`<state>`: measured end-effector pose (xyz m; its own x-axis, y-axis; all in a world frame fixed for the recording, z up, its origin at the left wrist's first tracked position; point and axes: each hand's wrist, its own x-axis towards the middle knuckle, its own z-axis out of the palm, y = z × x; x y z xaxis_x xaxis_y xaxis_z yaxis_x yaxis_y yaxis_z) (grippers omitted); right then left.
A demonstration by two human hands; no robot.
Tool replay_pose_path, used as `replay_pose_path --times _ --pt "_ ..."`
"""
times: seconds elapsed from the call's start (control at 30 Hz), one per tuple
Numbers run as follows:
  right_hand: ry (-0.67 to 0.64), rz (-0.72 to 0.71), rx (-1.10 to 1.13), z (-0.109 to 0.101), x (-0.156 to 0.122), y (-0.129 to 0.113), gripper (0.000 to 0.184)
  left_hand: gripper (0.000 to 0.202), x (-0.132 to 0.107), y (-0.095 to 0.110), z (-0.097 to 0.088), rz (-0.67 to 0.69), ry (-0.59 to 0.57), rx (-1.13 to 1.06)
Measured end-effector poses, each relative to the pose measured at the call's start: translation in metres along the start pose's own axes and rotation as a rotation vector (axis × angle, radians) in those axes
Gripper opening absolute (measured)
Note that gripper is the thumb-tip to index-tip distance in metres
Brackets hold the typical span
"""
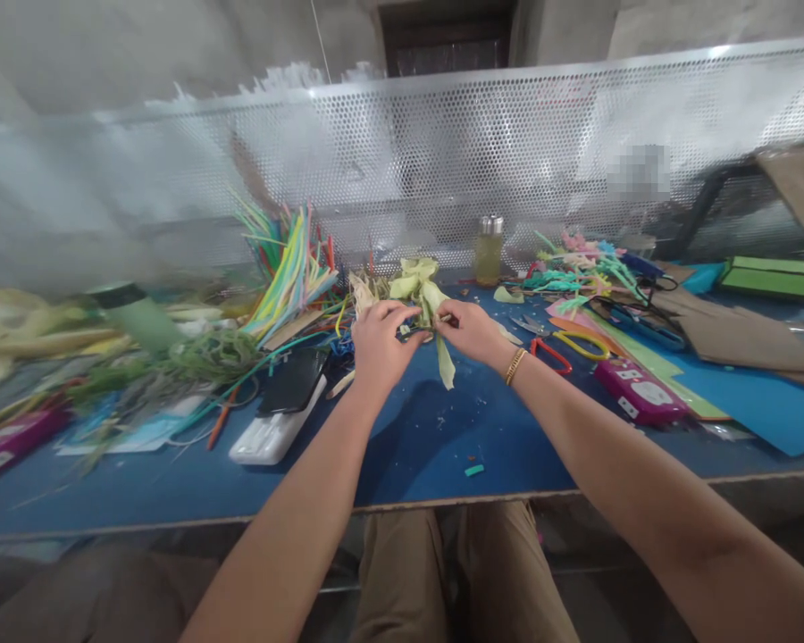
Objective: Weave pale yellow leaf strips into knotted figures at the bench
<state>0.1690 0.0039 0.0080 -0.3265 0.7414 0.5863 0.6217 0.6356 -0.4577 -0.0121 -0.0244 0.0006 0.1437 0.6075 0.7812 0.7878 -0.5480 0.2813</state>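
Note:
Above the middle of the blue table, both my hands are closed around a bunch of pale green husk-like leaves (416, 279). My left hand (383, 344) holds the bunch from the left, thumb and fingertips pinched at its lower part. On the other side, my right hand (473, 330), with a gold bracelet at the wrist, pinches the same leaves. One long strip (446, 364) hangs down between the hands. The exact spot where the fingertips meet the leaves is partly hidden. Scissors with red (550, 355) and yellow handles lie just right of my right hand.
A black phone (293, 382) rests on a white device (274, 436) at left. Colourful pipe cleaners (293, 277) stand behind. A glass bottle (489, 252) stands at the back. A magenta box (640, 391), blue sheets (770, 406) and cardboard (743, 335) lie at right. A perforated metal screen (348, 170) closes the rear.

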Motion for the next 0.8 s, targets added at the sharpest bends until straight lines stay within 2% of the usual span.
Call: replay_pose_path --times 0.03,0.07,0.13,0.2,0.3,0.4,0.67,0.8 --pt "-0.001 -0.007 -0.017 -0.001 -0.001 -0.001 0.006 0.022 0.0 0.005 -0.003 0.03 0.005 0.037" --pt "-0.007 -0.022 -0.034 -0.001 -0.001 -0.001 0.007 0.018 0.0 0.011 -0.005 0.057 -0.011 0.068" --pt "-0.017 -0.061 -0.06 -0.003 -0.002 -0.004 0.009 0.019 -0.001 0.019 -0.006 0.088 -0.042 0.111" --pt "-0.019 -0.084 -0.036 -0.004 -0.003 -0.005 0.009 0.018 -0.001 0.023 -0.005 0.034 -0.055 0.131" --pt "0.008 -0.071 0.088 -0.004 -0.001 -0.007 0.008 0.019 0.0 0.017 -0.002 -0.001 -0.142 0.025" --pt "0.024 -0.08 0.096 -0.002 -0.001 -0.008 0.011 0.014 0.0 0.009 0.0 -0.003 -0.208 -0.069" --pt "0.046 -0.133 0.095 -0.008 0.0 -0.011 0.014 0.023 -0.002 0.005 0.012 -0.097 -0.202 -0.282" --pt "0.047 -0.141 -0.025 -0.01 0.001 -0.012 0.016 0.023 -0.003 0.0 0.018 -0.165 -0.155 -0.32"
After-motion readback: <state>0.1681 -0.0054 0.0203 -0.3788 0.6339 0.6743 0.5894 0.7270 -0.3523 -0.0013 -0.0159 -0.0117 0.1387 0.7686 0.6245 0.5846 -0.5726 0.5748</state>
